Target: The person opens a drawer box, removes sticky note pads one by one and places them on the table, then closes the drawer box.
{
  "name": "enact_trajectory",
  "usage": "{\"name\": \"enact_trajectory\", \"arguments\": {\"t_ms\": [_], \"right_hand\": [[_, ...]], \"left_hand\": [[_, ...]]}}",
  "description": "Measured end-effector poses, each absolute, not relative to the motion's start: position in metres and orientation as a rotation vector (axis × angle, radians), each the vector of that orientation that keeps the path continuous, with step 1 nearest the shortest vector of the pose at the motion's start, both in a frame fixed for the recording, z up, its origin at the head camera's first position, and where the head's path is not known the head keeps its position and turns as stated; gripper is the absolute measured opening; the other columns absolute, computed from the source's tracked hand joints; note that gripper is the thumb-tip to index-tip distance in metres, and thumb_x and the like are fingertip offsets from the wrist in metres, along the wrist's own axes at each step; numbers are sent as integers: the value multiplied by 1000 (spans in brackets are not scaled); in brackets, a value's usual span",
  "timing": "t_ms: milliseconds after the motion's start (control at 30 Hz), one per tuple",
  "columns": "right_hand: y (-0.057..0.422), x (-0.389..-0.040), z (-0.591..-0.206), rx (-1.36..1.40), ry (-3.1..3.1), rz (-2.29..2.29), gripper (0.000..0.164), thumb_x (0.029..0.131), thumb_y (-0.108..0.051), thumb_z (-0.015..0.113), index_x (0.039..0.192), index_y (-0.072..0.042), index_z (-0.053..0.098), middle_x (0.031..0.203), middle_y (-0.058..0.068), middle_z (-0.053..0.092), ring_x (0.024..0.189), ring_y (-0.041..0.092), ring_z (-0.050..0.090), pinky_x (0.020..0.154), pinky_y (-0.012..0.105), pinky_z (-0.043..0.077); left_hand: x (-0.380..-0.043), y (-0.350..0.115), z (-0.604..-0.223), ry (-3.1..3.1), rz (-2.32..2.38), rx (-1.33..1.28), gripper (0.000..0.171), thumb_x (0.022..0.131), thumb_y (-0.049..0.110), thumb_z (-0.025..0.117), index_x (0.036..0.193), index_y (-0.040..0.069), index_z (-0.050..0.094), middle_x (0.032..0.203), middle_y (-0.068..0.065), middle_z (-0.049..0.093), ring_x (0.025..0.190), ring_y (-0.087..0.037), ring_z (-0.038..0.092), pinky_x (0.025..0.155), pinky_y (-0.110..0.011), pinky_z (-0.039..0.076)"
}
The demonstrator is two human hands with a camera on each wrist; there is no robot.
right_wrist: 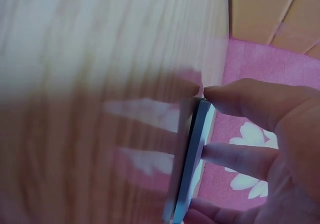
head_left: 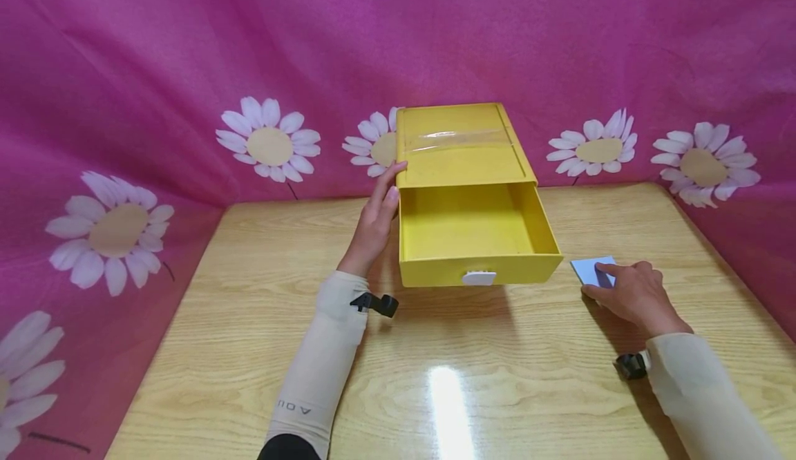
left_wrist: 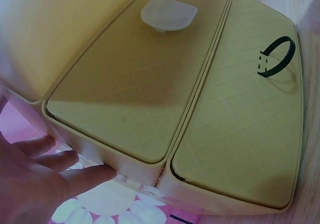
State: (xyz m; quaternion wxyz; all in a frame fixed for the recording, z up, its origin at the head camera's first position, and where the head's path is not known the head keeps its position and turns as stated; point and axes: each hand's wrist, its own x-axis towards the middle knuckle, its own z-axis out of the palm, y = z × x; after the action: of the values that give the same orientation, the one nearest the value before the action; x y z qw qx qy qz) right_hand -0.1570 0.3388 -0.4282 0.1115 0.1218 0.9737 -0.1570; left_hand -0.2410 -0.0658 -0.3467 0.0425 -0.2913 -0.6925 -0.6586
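Note:
A yellow drawer unit (head_left: 460,146) stands on the table, its top drawer (head_left: 479,270) pulled out and the inside bare. My left hand (head_left: 372,228) rests against the unit's left side, fingers extended along it, near the top front corner. In the left wrist view, lower drawer fronts show below, one with a white handle (left_wrist: 169,14), another with a black loop handle (left_wrist: 282,58). To the right of the unit, a blue square pad of paper (head_left: 584,270) lies on the table. My right hand (head_left: 634,298) pinches it, thumb at the near edge and fingertips across it.
The wooden table (head_left: 261,349) runs up to a pink cloth (head_left: 186,66) with white daisies, hanging behind and at both sides. Clear tape (head_left: 454,139) crosses the unit's top. The open drawer juts out over the table between my hands.

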Motion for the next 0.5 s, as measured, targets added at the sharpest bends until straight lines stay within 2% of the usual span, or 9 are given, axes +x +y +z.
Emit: {"name": "enact_trajectory", "arguments": {"t_ms": [500], "right_hand": [[340, -160, -428, 360, 2858, -410, 75, 86, -41, 66, 139, 6, 40, 107, 39, 36, 95, 49, 28, 74, 51, 39]], "left_hand": [[-241, -67, -345, -2128, -2016, -885, 46, 104, 11, 32, 150, 11, 29, 157, -6, 26, 132, -24, 40, 109, -43, 35]]}}
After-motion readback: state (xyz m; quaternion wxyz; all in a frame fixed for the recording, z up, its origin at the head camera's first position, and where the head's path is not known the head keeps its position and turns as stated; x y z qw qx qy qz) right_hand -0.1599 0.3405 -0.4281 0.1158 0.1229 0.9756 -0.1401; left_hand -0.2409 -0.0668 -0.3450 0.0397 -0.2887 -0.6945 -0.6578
